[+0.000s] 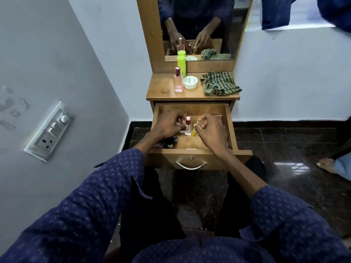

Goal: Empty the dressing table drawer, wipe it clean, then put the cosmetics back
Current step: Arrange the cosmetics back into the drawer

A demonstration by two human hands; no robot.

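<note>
The wooden drawer (pixel 230 128) of the dressing table is pulled open. My left hand (pixel 169 123) is inside it, its fingers curled around a small clear bottle with a pink cap (pixel 188 126). My right hand (pixel 208 128) is also in the drawer and pinches a small yellow bottle (pixel 194 131). Several dark little bottles (pixel 169 143) lie in the drawer's near left corner, partly hidden by my left wrist. On the tabletop (pixel 161 92) stand a pink perfume bottle (pixel 178 80), a lime green bottle (pixel 181 63) and a white round jar (pixel 190 82).
A green striped cloth (pixel 220 83) lies crumpled on the right of the tabletop. The mirror (pixel 199 25) rises behind it. A wall with a switch panel (pixel 50 131) is at the left. Someone's bare foot (pixel 325 165) stands on the dark floor at the right.
</note>
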